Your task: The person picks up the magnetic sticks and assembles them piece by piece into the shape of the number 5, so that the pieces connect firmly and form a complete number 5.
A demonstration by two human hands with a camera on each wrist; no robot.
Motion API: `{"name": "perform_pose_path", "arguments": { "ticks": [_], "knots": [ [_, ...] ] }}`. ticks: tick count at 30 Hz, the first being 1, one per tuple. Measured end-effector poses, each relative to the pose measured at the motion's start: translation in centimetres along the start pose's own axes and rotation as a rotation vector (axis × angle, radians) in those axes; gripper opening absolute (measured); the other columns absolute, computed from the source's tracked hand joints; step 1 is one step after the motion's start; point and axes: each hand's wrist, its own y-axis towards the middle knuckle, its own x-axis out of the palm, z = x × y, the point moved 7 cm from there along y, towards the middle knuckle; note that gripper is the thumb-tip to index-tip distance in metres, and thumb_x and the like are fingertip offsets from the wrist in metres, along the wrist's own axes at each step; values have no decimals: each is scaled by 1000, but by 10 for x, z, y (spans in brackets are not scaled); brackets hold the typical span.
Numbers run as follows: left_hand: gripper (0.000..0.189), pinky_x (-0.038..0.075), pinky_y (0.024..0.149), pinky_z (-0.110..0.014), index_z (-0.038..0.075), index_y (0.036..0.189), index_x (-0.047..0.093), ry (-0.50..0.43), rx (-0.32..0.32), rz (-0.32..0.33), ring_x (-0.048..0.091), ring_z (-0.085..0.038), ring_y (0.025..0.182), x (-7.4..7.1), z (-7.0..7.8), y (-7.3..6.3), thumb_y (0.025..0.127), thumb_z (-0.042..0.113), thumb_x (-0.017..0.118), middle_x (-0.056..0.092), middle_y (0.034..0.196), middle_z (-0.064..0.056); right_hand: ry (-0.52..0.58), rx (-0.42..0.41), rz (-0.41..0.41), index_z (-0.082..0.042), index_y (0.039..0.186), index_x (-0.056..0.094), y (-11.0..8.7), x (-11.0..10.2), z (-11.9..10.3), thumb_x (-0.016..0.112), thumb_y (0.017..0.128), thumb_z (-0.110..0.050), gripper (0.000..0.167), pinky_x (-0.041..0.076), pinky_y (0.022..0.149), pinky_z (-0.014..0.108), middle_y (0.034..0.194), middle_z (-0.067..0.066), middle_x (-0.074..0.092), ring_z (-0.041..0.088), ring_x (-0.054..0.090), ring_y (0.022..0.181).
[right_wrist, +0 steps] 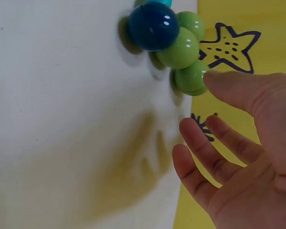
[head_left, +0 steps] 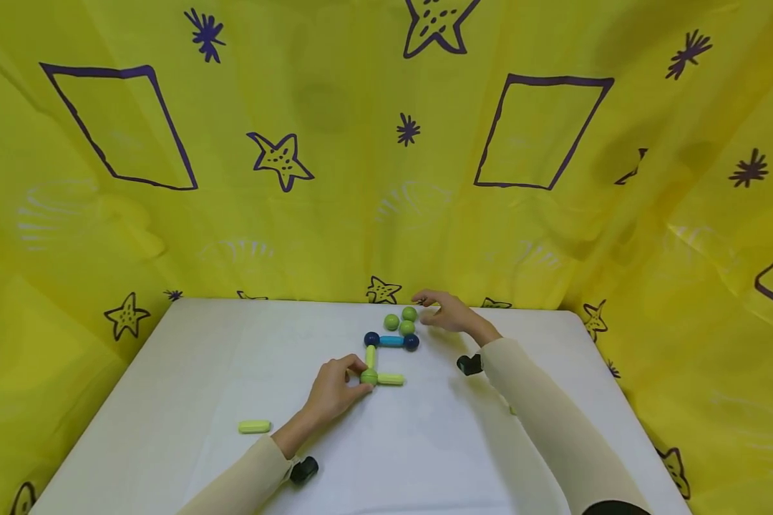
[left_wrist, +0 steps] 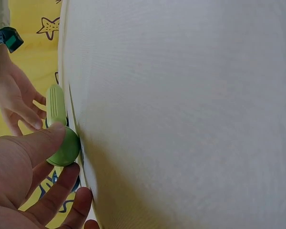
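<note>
My left hand [head_left: 332, 390] pinches a green ball [head_left: 369, 378] between thumb and fingers. From that ball a light green rod [head_left: 391, 380] extends right and another light green rod [head_left: 370, 356] runs back to a dark blue ball [head_left: 371, 340]. A blue rod [head_left: 391, 342] joins it to a second dark blue ball [head_left: 411, 342]. Behind these lie three loose green balls [head_left: 391, 322], close together. Just right of them hovers my right hand [head_left: 449, 312], fingers spread and holding nothing. In the right wrist view its thumb [right_wrist: 233, 88] overlaps the nearest green ball [right_wrist: 190, 78]; contact is unclear.
One light green rod [head_left: 254, 427] lies apart on the white table [head_left: 438, 458], left of my left forearm. A small green piece [head_left: 512, 410] shows partly behind the right sleeve. Yellow patterned cloth [head_left: 348, 236] hangs behind the table and along its sides.
</note>
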Motion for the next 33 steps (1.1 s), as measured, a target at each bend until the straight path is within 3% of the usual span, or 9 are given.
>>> {"name": "perform_pose_path", "arguments": {
  "ticks": [9, 18, 33],
  "knots": [
    [22, 44, 76, -31, 13, 100, 73, -1, 0, -9, 55, -16, 83, 3, 0, 1, 83, 17, 87, 72, 95, 4, -21, 21, 8, -4, 137, 60, 12, 13, 12, 59, 97, 4, 41, 39, 108, 63, 139, 21, 58, 42, 52, 132],
    [23, 44, 75, -31, 12, 101, 73, 0, 7, -11, 55, -17, 83, 3, -2, 1, 83, 17, 87, 72, 95, 4, -15, 15, 3, -4, 133, 63, 17, 18, 12, 55, 97, 8, 39, 42, 107, 59, 137, 20, 60, 41, 52, 131],
    [23, 43, 75, -31, 14, 101, 73, -8, -22, 1, 54, -17, 83, 1, -3, 0, 83, 16, 87, 72, 94, 5, 11, 80, 109, -10, 132, 65, 25, 24, 26, 63, 97, 2, 36, 49, 100, 50, 136, 16, 63, 37, 57, 127]
  ]
}}
